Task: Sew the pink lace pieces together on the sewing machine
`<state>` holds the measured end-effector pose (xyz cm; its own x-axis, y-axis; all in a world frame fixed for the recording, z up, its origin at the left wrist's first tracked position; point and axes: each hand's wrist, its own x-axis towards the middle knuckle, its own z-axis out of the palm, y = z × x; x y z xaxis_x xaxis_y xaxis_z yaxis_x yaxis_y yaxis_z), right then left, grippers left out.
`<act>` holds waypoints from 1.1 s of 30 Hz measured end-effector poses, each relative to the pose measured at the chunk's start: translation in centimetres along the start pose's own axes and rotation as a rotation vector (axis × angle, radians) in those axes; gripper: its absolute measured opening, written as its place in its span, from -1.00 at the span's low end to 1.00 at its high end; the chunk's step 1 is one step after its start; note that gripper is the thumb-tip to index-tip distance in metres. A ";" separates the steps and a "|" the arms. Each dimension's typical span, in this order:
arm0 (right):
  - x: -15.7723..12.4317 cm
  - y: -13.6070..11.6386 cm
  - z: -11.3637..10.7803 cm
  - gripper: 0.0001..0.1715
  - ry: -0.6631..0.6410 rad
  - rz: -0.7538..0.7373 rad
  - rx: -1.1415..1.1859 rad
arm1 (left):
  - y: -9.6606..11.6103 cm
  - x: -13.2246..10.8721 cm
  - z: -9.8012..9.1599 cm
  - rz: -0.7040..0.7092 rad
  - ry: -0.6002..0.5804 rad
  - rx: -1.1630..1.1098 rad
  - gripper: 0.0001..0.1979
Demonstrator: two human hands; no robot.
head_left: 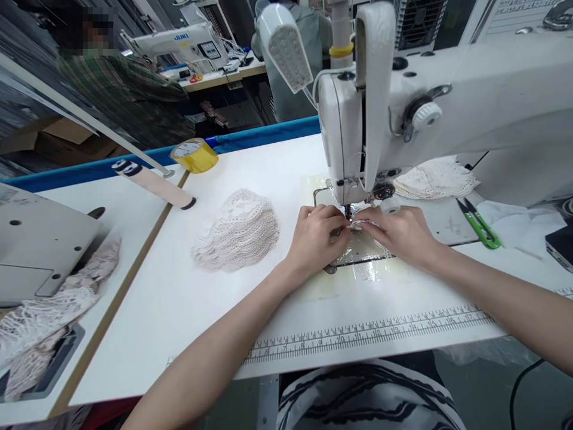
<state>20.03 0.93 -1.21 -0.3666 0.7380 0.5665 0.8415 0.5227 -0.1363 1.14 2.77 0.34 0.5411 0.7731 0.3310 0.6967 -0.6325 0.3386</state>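
- The left hand point(319, 236) has its grip narrowed, thumb and fingertips pinched together at the near-needle edge of a small lace piece point(364, 223).
- The right hand point(400, 233) holds the other side of that lace piece, its grip closed with the fingers partly covering the fabric.
- The lace piece lies between the two hands, just in front of the presser foot point(348, 210), over the shiny metal plate.
- Above them stands the white sewing machine point(474, 89), with a lamp point(286, 51) beside its head.
- Left of the left hand, a fanned stack of lace point(239, 230) rests on the white worktop point(215, 316).
- Beyond the right hand, more lace pieces point(436, 179) lie under the machine's arm; green thread snips point(481, 227) lie near them, beside a white cloth point(514, 221).
- A printed ruler scale point(376, 331) runs along the worktop's near edge.
- Toward the far left are a roll of yellow tape point(199, 158) and a tilted pale thread cone point(154, 185).
- Past the blue edging, a person in a checked shirt point(120, 89) is near another sewing machine point(179, 45).
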 end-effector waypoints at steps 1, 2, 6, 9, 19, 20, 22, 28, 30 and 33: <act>-0.1 0.0 -0.1 -0.67 -0.027 -0.005 0.019 | -0.1 0.0 -0.1 0.018 -0.006 0.007 -0.83; -0.1 0.0 -0.2 -0.71 -0.054 -0.011 0.032 | -0.1 0.0 -0.1 0.041 -0.011 0.022 -0.82; -0.4 -0.1 -0.8 -0.82 -0.119 -0.057 0.042 | -0.4 -0.1 -0.4 0.150 -0.009 0.106 -0.80; -0.4 -0.3 -1.2 -0.77 -0.120 -0.142 0.040 | -0.2 -0.8 -0.6 0.262 -0.007 0.211 -0.79; -0.1 -0.8 -1.5 -0.66 -0.042 -0.335 -0.029 | 1.4 -3.7 -0.5 0.349 0.074 0.407 -0.76; 0.0 -0.8 -1.5 -0.66 -0.040 -0.335 -0.028 | 1.3 -3.7 -0.5 0.346 0.070 0.415 -0.75; 0.0 -0.8 -1.5 -0.67 -0.051 -0.329 -0.020 | 1.3 -3.7 -0.6 0.343 0.062 0.430 -0.73; 0.0 -0.8 -1.5 -0.71 -0.058 -0.325 -0.020 | 1.1 -3.5 -0.6 0.342 0.079 0.433 -0.73; 0.0 -0.7 -1.5 -0.71 -0.051 -0.329 -0.028 | 1.0 -3.5 -0.5 0.335 0.085 0.420 -0.74; 0.0 -0.7 -1.3 -0.71 -0.044 -0.329 -0.035 | 0.8 -3.4 -0.4 0.328 0.085 0.408 -0.75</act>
<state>19.99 -0.02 -0.08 -0.6372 0.5502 0.5398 0.6880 0.7216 0.0767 -0.37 -0.36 -0.13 0.7329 0.5206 0.4380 0.6333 -0.7573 -0.1596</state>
